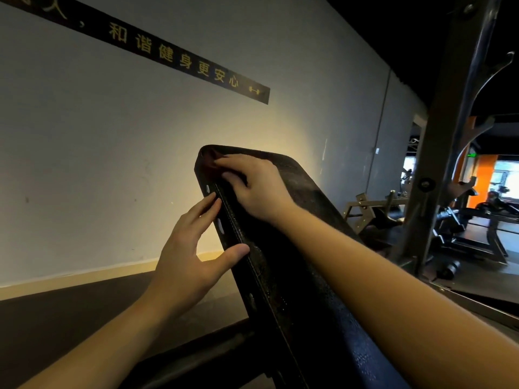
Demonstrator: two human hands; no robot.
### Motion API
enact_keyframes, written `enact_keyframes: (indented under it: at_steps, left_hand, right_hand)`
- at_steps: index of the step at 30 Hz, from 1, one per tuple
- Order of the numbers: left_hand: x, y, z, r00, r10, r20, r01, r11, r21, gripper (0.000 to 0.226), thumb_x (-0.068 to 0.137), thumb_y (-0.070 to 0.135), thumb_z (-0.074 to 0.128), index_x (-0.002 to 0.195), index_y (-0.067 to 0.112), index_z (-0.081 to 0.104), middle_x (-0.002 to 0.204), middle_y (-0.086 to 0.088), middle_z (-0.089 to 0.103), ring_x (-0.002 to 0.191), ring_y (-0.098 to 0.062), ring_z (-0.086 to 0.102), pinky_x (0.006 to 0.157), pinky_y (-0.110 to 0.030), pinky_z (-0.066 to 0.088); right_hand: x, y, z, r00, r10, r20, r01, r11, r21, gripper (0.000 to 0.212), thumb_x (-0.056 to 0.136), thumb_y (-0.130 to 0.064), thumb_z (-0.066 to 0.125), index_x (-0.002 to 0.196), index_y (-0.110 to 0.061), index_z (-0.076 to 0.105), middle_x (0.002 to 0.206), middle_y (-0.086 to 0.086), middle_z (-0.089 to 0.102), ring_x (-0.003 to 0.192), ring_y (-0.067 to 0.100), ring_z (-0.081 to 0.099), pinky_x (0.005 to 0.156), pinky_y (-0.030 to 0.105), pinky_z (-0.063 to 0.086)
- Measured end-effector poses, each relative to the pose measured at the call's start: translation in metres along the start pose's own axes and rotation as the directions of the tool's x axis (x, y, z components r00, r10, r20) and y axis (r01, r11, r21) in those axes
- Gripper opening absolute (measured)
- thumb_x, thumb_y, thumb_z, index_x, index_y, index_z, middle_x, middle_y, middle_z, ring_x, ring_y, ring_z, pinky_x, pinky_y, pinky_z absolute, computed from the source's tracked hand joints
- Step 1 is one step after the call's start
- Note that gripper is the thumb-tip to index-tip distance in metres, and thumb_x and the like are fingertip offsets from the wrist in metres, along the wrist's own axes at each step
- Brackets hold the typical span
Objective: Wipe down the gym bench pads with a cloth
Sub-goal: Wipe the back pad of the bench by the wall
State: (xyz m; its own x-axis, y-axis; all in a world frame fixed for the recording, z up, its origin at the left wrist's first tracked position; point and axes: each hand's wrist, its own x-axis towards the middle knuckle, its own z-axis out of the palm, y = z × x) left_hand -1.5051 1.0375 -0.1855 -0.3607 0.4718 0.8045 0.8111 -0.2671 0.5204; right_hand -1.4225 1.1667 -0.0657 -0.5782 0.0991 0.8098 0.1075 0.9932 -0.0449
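Gym, padded bench (pixel 295 248), steel rack (pixel 438 164), weight machines (pixel 463 226)
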Motion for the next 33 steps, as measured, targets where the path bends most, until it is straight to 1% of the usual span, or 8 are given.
enact_keyframes:
  at_steps: [2,6,10,12,16,23,30,33]
  left_hand:
    - [-0.001,-0.002,-0.002,1.0,0.002,0.025,-0.001,1.0,-0.012,0.092,0.069,0.082,0.059,0.153,0.05,0.035,0.153,0.046,0.023,0.14,0.024,0.02,0.103,-0.008,0.02]
    - [-0.002,-0.002,-0.004,0.999,0.002,0.04,-0.001,1.0,-0.02,0.095,0.068,0.082,0.059,0.153,0.051,0.033,0.156,0.045,0.02,0.144,0.018,0.019,0.104,-0.012,0.021]
    - [-0.001,0.0,-0.001,0.999,-0.015,0.038,0.016,0.999,-0.029,0.09,0.065,0.084,0.058,0.148,0.059,0.03,0.151,0.051,0.019,0.139,0.025,0.018,0.1,-0.01,0.022]
    - [-0.002,0.0,-0.001,0.999,-0.01,0.041,0.012,0.999,-0.038,0.092,0.066,0.083,0.059,0.149,0.058,0.031,0.151,0.051,0.019,0.138,0.026,0.019,0.1,-0.009,0.023]
    - [-0.003,0.0,-0.003,0.998,-0.018,0.054,0.02,0.999,-0.03,0.095,0.068,0.081,0.062,0.153,0.049,0.033,0.156,0.044,0.021,0.144,0.019,0.019,0.108,-0.014,0.02]
    - [-0.002,0.001,0.001,0.999,-0.024,0.044,0.024,1.0,-0.013,0.088,0.065,0.087,0.055,0.145,0.064,0.026,0.151,0.052,0.014,0.138,0.027,0.014,0.108,-0.016,0.018]
    - [-0.002,0.0,-0.002,0.999,0.001,0.045,0.0,1.0,-0.01,0.093,0.068,0.084,0.059,0.152,0.053,0.031,0.155,0.046,0.018,0.144,0.02,0.017,0.105,-0.011,0.019]
    - [-0.004,0.001,-0.003,0.999,-0.011,0.047,0.012,1.0,-0.013,0.094,0.068,0.082,0.06,0.153,0.051,0.033,0.156,0.045,0.02,0.144,0.019,0.018,0.104,-0.011,0.021]
  right_hand:
    - [0.009,0.022,-0.009,1.0,0.029,-0.003,-0.029,0.998,-0.049,0.033,0.099,-0.018,0.059,0.13,-0.018,0.069,0.127,0.004,0.072,0.118,0.021,0.065,0.106,0.032,0.046]
    - [0.025,0.089,-0.031,0.829,0.544,-0.128,-0.558,0.822,-0.116,0.034,0.097,-0.015,0.058,0.127,-0.023,0.072,0.121,0.01,0.073,0.112,0.032,0.066,0.096,0.034,0.05]
    - [0.015,0.031,-0.008,0.991,0.132,-0.027,-0.134,0.988,-0.081,0.032,0.097,-0.017,0.059,0.127,-0.02,0.072,0.123,0.004,0.073,0.114,0.023,0.065,0.102,0.031,0.046]
    - [0.002,0.03,-0.009,1.0,-0.015,0.0,0.015,0.999,-0.045,0.032,0.097,-0.017,0.059,0.127,-0.017,0.071,0.123,0.001,0.073,0.116,0.019,0.066,0.104,0.031,0.047]
    - [0.02,0.087,-0.03,0.909,0.406,-0.095,-0.415,0.902,-0.114,0.032,0.098,-0.015,0.059,0.127,-0.021,0.072,0.122,0.007,0.073,0.116,0.03,0.064,0.101,0.036,0.048]
    - [-0.013,0.041,-0.02,1.0,0.015,-0.025,-0.02,0.976,-0.216,0.032,0.097,-0.017,0.059,0.127,-0.017,0.071,0.109,0.003,0.074,0.102,0.024,0.057,0.088,0.037,0.044]
    - [0.062,0.083,-0.002,0.942,0.325,-0.087,-0.335,0.931,-0.148,0.036,0.097,-0.014,0.058,0.129,-0.023,0.071,0.123,0.011,0.072,0.116,0.035,0.061,0.098,0.036,0.047]
    - [0.039,0.067,-0.008,0.964,0.262,-0.044,-0.266,0.945,-0.189,0.035,0.097,-0.015,0.058,0.129,-0.022,0.071,0.124,0.007,0.072,0.117,0.032,0.06,0.101,0.038,0.047]
